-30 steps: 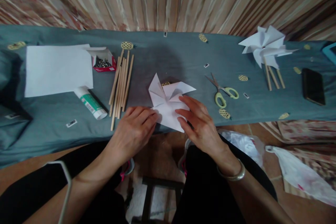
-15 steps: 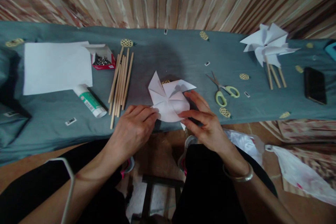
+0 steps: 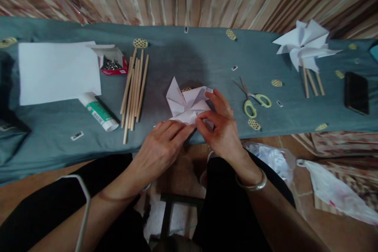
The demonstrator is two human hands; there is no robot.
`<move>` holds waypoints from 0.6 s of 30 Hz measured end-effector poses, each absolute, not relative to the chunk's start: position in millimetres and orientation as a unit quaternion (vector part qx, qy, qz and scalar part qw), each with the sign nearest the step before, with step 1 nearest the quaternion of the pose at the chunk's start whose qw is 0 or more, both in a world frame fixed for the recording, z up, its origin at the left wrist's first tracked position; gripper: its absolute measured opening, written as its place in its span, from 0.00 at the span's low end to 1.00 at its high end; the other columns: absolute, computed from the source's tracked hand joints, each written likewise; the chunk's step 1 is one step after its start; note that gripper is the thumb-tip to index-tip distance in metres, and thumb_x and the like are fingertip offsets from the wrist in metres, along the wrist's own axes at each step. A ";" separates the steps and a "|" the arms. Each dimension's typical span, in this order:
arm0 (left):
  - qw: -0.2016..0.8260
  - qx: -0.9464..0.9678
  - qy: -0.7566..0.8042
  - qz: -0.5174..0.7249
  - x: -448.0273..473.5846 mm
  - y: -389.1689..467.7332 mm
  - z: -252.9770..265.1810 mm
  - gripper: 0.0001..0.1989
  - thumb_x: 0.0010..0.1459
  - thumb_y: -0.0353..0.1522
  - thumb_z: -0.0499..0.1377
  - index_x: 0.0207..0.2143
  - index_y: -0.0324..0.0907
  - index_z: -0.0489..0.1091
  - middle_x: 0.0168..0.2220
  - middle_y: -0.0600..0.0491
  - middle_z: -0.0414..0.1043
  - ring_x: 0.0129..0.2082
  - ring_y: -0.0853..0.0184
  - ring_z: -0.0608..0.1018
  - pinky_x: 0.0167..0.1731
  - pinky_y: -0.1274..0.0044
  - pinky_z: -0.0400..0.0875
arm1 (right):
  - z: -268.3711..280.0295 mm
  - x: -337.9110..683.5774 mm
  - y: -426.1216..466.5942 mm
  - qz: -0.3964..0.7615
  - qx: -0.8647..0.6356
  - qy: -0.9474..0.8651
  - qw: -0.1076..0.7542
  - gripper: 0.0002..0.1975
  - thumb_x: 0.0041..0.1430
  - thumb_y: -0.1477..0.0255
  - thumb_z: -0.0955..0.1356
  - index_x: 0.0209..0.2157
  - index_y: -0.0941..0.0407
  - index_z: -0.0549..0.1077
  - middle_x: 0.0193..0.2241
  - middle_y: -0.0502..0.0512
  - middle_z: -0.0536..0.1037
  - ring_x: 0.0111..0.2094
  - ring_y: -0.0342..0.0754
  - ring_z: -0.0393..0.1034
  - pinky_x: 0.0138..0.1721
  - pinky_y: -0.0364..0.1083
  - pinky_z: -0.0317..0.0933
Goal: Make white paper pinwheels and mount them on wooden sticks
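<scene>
A white paper pinwheel (image 3: 188, 104) with folded, pointed blades lies near the table's front edge. My left hand (image 3: 162, 141) holds its near left side, fingers bent together and the thumb reaching toward the paper's near edge. On the right, my right hand (image 3: 221, 126) pinches a near blade between thumb and index finger, while another finger touches the upper right blade. Both hands meet close to the pinwheel's front, hiding part of that edge. A pair of scissors (image 3: 249, 96) with light green handles lies to the right, blades apart.
Wooden sticks (image 3: 134, 90), a red box of metal pins (image 3: 113, 65), a glue stick (image 3: 99, 112) and white paper sheets (image 3: 59, 73) lie left. Finished pinwheels on sticks (image 3: 307, 45) and a black phone (image 3: 356, 92) lie right. Plastic bags (image 3: 339, 193) are below the table.
My right hand has shifted left and now pinches the near blade closer to the centre. The left hand has slid right and nearer me along the paper's front edge. The view has shifted slightly.
</scene>
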State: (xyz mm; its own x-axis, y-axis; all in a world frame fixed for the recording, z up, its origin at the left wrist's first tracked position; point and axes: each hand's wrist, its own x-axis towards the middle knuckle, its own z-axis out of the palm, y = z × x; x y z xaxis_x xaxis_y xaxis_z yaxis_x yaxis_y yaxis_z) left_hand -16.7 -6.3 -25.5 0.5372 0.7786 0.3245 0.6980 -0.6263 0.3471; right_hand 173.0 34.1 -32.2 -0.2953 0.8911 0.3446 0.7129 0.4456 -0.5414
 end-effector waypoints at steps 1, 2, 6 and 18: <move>0.093 0.872 0.420 0.234 -17.4 -6.4 -27.0 0.17 0.63 0.24 0.54 0.54 0.36 0.65 0.45 0.44 0.75 0.45 0.59 0.75 0.43 0.67 0.73 | -34.3 171.5 34.6 0.132 -0.504 -0.794 0.313 0.06 0.60 0.73 0.67 0.30 0.52 0.75 0.60 0.53 0.68 0.66 0.60 0.54 0.62 0.63 0.57; 0.098 0.870 0.417 0.242 -18.0 -6.4 -28.4 0.16 0.63 0.24 0.54 0.53 0.35 0.66 0.45 0.44 0.74 0.45 0.59 0.75 0.43 0.67 0.74 | -36.1 170.0 34.9 0.121 -0.502 -0.795 0.317 0.06 0.60 0.73 0.67 0.30 0.52 0.75 0.59 0.54 0.69 0.65 0.60 0.55 0.61 0.63 0.57; 0.118 0.862 0.416 0.265 -19.1 -5.1 -31.6 0.14 0.61 0.23 0.56 0.50 0.33 0.69 0.43 0.43 0.74 0.43 0.60 0.74 0.42 0.67 0.75 | -38.9 164.9 34.8 0.084 -0.504 -0.801 0.312 0.07 0.60 0.74 0.66 0.29 0.53 0.75 0.58 0.57 0.70 0.64 0.60 0.57 0.59 0.61 0.59; 0.124 0.855 0.430 0.262 -17.7 -3.0 -31.3 0.13 0.62 0.24 0.56 0.49 0.32 0.70 0.40 0.45 0.74 0.38 0.62 0.74 0.37 0.70 0.74 | -35.7 165.1 29.4 0.047 -0.510 -0.809 0.288 0.06 0.63 0.71 0.65 0.35 0.50 0.74 0.58 0.56 0.71 0.63 0.58 0.58 0.59 0.61 0.59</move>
State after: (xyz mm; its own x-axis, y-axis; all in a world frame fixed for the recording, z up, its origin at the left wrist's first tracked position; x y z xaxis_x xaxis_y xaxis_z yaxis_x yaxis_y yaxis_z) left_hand -17.7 -3.0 -31.3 0.4940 0.7997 0.3413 0.6699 -0.6003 0.4369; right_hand 165.1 29.4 -35.7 -0.3149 0.8523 0.4177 0.7983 0.4759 -0.3692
